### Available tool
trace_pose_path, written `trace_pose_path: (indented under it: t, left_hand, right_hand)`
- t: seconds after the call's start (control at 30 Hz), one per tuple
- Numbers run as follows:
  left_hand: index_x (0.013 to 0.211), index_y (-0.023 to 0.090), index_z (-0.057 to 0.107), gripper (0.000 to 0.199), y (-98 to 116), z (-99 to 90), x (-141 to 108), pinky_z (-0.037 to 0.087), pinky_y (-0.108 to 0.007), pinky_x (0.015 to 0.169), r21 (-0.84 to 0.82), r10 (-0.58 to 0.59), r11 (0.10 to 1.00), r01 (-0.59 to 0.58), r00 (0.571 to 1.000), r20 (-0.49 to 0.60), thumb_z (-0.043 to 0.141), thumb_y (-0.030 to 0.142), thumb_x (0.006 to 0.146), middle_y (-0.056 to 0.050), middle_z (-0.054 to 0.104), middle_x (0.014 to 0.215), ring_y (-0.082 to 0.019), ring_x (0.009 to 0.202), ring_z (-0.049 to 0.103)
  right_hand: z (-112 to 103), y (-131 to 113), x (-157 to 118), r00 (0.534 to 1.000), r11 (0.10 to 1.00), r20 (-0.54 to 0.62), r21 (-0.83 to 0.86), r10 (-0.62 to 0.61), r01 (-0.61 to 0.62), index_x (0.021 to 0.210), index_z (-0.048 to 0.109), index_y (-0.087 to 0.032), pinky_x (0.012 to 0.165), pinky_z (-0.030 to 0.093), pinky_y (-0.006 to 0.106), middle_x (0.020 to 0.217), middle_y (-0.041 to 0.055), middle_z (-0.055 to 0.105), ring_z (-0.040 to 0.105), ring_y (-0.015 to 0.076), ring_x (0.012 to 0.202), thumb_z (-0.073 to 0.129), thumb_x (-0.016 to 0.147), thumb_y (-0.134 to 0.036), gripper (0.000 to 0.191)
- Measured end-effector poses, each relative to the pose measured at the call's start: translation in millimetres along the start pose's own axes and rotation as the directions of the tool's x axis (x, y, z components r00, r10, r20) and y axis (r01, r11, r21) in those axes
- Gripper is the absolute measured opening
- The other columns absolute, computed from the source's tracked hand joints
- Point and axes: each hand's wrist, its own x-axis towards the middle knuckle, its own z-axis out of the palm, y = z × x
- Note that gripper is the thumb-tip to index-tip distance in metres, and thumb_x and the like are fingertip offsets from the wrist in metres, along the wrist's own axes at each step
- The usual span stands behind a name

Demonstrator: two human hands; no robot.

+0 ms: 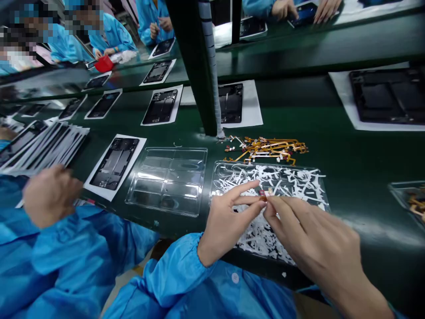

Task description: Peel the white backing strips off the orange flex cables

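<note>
Thumb and finger of my left hand [229, 217] pinch a small orange flex cable [263, 198], the index finger stretched out above it. My right hand [318, 239] meets it from the right, thumb and fingertips closed on the same small piece, where a red and a whitish spot show. The fingertips cover most of the cable. Both hands are over a clear plastic tray [327, 199] strewn with white paper strips [265, 243]. Just behind that tray lies a loose pile of orange flex cables [268, 148].
An empty clear compartment tray [166, 181] lies to the left, beside a tablet housing [114, 164] on white paper. A co-worker's blurred hand [49, 195] is near stacked housings [49, 148]. A dark post [195, 66] rises behind. Another tray [408, 199] stands right.
</note>
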Motion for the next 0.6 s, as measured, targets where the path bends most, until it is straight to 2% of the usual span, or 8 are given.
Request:
trace_pose_path:
  t: [0.1,0.2,0.27,0.33,0.4,0.5,0.57,0.6]
  left_hand:
    - [0.127,0.027,0.072,0.035,6.2,-12.1,-3.8,0.055,-0.042,0.108,0.111,0.107,0.988,-0.108,0.994,0.016,0.074,0.032,0.092,-0.001,0.082,0.102,-0.023,0.105,0.077]
    - [0.117,0.027,0.075,0.026,16.4,-49.3,-4.7,0.061,-0.037,0.096,0.236,0.194,0.956,-0.173,0.979,-0.067,0.074,0.029,0.092,-0.002,0.082,0.099,-0.021,0.094,0.077]
    - [0.112,0.025,0.076,0.022,18.6,-87.7,-2.5,0.062,-0.035,0.090,0.294,0.181,0.950,-0.103,0.951,-0.251,0.074,0.030,0.090,-0.003,0.081,0.097,-0.021,0.091,0.077]
    - [0.113,0.022,0.075,0.029,12.0,-131.2,1.6,0.062,-0.037,0.091,0.290,0.120,0.957,0.007,0.901,-0.418,0.074,0.036,0.088,-0.005,0.080,0.099,-0.024,0.095,0.076]
    - [0.114,0.019,0.074,0.035,-3.8,-173.7,6.3,0.060,-0.039,0.096,0.290,0.028,0.948,0.128,0.878,-0.477,0.074,0.040,0.086,-0.006,0.079,0.104,-0.027,0.102,0.075]
    - [0.112,0.017,0.074,0.037,-35.5,-224.3,9.5,0.056,-0.040,0.100,0.337,-0.047,0.908,0.249,0.860,-0.508,0.073,0.043,0.085,-0.007,0.079,0.106,-0.029,0.107,0.073]
    - [0.111,0.021,0.075,0.034,-52.6,-244.9,6.9,0.055,-0.042,0.101,0.464,-0.007,0.839,0.285,0.858,-0.514,0.071,0.044,0.086,-0.005,0.078,0.109,-0.030,0.107,0.072]
    - [0.111,0.023,0.075,0.031,-58.1,-250.6,4.2,0.055,-0.044,0.101,0.548,0.063,0.786,0.285,0.845,-0.530,0.070,0.042,0.087,-0.004,0.077,0.112,-0.030,0.107,0.071]
  right_hand:
    - [-4.5,2.5,3.0,0.988,0.988,0.025,0.001,0.154,-0.154,0.099,0.066,-0.017,0.061,0.043,0.031,0.081,0.0037,0.074,0.066,0.0170,0.064,0.062,0.094,-0.018,0.007]
    - [-10.0,19.2,-6.4,0.938,0.932,0.184,0.163,0.293,-0.323,0.089,0.063,-0.021,0.055,0.041,0.029,0.076,0.0011,0.070,0.066,0.0151,0.060,0.052,0.099,-0.029,0.017]
    - [-11.6,37.9,-19.9,0.895,0.889,0.356,0.269,0.267,-0.372,0.076,0.061,-0.023,0.047,0.038,0.029,0.064,-0.0014,0.064,0.061,0.0141,0.049,0.048,0.102,-0.044,0.035]
    - [-9.7,59.9,-32.4,0.835,0.860,0.502,0.300,0.226,-0.413,0.065,0.060,-0.025,0.043,0.034,0.030,0.054,-0.0024,0.059,0.057,0.0153,0.041,0.049,0.100,-0.057,0.049]
    - [-3.7,81.5,-35.8,0.770,0.825,0.579,0.276,0.266,-0.493,0.076,0.068,-0.026,0.049,0.041,0.030,0.064,0.0003,0.069,0.066,0.0189,0.051,0.050,0.097,-0.064,0.047]
    - [13.6,106.9,-17.0,0.696,0.798,0.620,0.181,0.362,-0.575,0.091,0.072,-0.024,0.058,0.045,0.032,0.078,0.0056,0.074,0.068,0.0217,0.063,0.052,0.095,-0.065,0.045]
    - [30.0,117.5,5.6,0.659,0.807,0.639,0.099,0.396,-0.582,0.083,0.071,-0.023,0.058,0.040,0.032,0.074,0.0062,0.072,0.064,0.0215,0.064,0.054,0.093,-0.064,0.045]
    - [38.7,121.1,16.9,0.645,0.805,0.642,0.071,0.415,-0.589,0.082,0.070,-0.022,0.058,0.038,0.032,0.074,0.0065,0.071,0.062,0.0211,0.064,0.055,0.093,-0.063,0.045]
